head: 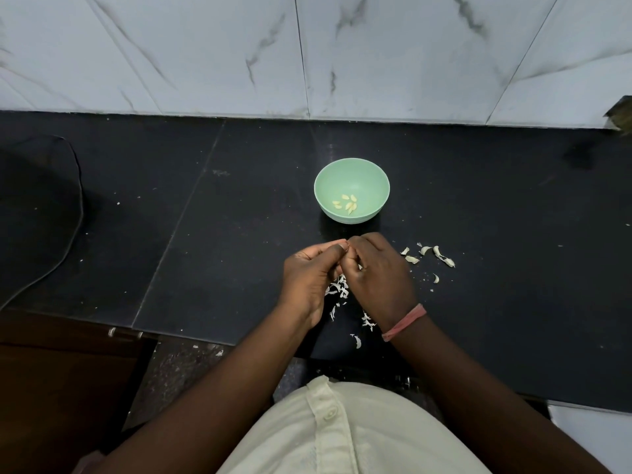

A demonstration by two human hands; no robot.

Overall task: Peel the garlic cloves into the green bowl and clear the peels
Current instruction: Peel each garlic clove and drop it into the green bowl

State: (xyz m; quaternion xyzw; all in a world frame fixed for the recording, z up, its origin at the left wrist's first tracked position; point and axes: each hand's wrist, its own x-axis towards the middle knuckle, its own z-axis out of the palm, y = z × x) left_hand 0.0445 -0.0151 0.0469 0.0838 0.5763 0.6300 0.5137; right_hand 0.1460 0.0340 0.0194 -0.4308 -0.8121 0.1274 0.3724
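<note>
Black stone counter (239,234) carries the scene: the left hand (307,275) and right hand (376,271) meet fingertip to fingertip, curled and pinching a garlic clove (almost entirely hidden between them). White peels (338,289) lie beneath the hands. The green bowl (352,172), just beyond, holds peeled cloves (347,204), with unpeeled cloves (427,256) loose to the right.

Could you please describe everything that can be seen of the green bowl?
The green bowl is small, round and pale mint green, with a smooth matte look like plastic. It stands upright on the dark countertop, just beyond the person's two hands and apart from them. Its inside is plain, and a few peeled, yellowish garlic cloves lie loose at the bottom. Nothing else touches it; the scattered peels lie nearer the person.
</note>
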